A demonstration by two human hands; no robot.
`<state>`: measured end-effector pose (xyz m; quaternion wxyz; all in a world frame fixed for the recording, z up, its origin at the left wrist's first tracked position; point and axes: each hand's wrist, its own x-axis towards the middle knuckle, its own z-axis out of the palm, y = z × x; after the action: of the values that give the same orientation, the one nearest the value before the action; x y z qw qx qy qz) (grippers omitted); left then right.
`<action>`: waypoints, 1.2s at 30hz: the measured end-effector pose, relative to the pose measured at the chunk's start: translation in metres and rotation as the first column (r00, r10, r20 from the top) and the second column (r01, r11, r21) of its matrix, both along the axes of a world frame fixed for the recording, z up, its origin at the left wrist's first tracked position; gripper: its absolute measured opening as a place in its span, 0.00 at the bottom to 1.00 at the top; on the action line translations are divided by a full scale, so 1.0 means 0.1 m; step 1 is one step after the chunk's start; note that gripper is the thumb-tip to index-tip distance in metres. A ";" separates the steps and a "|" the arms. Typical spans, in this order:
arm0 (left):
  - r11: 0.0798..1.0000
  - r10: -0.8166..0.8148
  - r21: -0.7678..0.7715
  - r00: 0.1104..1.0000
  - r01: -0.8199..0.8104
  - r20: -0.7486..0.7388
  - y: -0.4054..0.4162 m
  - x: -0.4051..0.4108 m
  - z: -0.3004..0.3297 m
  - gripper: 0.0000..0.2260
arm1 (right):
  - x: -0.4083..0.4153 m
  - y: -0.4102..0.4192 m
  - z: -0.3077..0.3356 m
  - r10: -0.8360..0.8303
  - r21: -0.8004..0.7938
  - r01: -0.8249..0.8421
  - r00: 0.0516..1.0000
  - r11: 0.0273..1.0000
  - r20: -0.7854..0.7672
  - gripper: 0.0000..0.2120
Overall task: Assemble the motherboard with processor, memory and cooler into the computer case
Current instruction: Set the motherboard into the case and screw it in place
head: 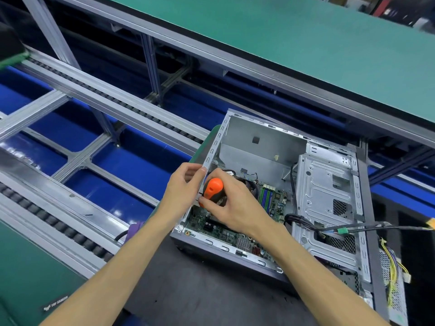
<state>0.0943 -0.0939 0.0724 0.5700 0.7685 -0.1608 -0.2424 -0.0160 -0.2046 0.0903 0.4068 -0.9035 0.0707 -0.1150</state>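
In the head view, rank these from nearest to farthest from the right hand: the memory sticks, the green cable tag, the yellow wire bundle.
From the right hand, which grips the orange screwdriver:
1. Memory sticks, just right of the hand, on the motherboard.
2. Green cable tag, farther right, over the drive cage.
3. Yellow wire bundle, far right, outside the case edge.

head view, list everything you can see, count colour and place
computer case: one, silver, open side up, right of centre
motherboard: one, green, lying inside the case
memory sticks: several, green and purple, on the motherboard
screwdriver: one, orange and black handle, over the motherboard
cable bundle: one, yellow and mixed, far right
roller conveyor rails: two, grey, left
shelf: one, green, above
left hand: fingers on the case's left edge
right hand: fingers wrapped round the screwdriver
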 end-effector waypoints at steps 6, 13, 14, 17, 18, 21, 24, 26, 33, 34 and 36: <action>1.000 -0.011 0.016 1.000 0.011 0.016 0.02 -0.02 0.03 0.10 | -0.02 0.00 0.02 0.057 -0.022 -0.058 0.998 0.998 -0.041 0.16; 0.998 0.040 0.027 0.952 -0.051 0.304 0.03 -0.04 0.12 0.08 | 0.02 -0.06 0.05 0.052 -0.007 -0.052 0.997 0.999 -0.056 0.15; 0.998 0.060 -0.024 0.923 -0.056 0.380 0.05 -0.05 0.18 0.07 | 0.03 -0.06 0.06 0.048 -0.010 -0.048 0.997 0.999 -0.052 0.17; 0.990 -0.089 -0.056 0.897 0.126 0.433 0.14 -0.01 0.42 0.12 | 0.06 -0.02 0.05 0.056 -0.006 -0.057 0.996 0.998 -0.072 0.15; 0.976 -0.202 0.014 0.879 0.217 0.432 0.16 0.01 0.49 0.14 | 0.07 -0.01 0.05 0.058 -0.002 -0.058 0.995 0.998 -0.079 0.13; 0.876 -0.476 0.334 0.729 0.347 0.492 0.22 0.01 0.68 0.17 | 0.07 -0.01 0.05 0.062 0.032 -0.060 0.996 0.998 -0.067 0.14; 0.830 -0.549 0.450 0.629 0.331 0.550 0.22 -0.02 0.85 0.12 | 0.07 -0.01 0.07 0.047 0.049 -0.044 0.996 0.998 -0.070 0.17; 0.788 -0.608 0.510 0.566 0.345 0.557 0.23 -0.01 0.95 0.08 | 0.05 0.00 0.07 0.070 0.083 -0.066 0.996 0.994 -0.049 0.16; 0.605 -0.790 0.662 0.436 0.441 0.431 0.24 0.00 1.10 0.10 | -0.03 -0.03 0.02 0.046 0.266 -0.046 0.999 0.963 0.004 0.11; 0.637 -0.762 0.679 0.432 0.366 0.482 0.23 -0.01 1.10 0.09 | -0.02 -0.03 0.01 0.031 0.264 -0.032 0.999 0.964 0.009 0.11; 0.663 -0.720 0.727 0.421 0.181 0.551 0.20 -0.03 1.09 0.15 | 0.00 0.00 0.01 0.000 0.251 -0.003 1.000 0.968 0.009 0.13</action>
<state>0.0911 -0.0742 0.1815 0.0805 0.8397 -0.5346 -0.0512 -0.0157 -0.2051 0.0909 0.5183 -0.8442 0.0821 -0.1089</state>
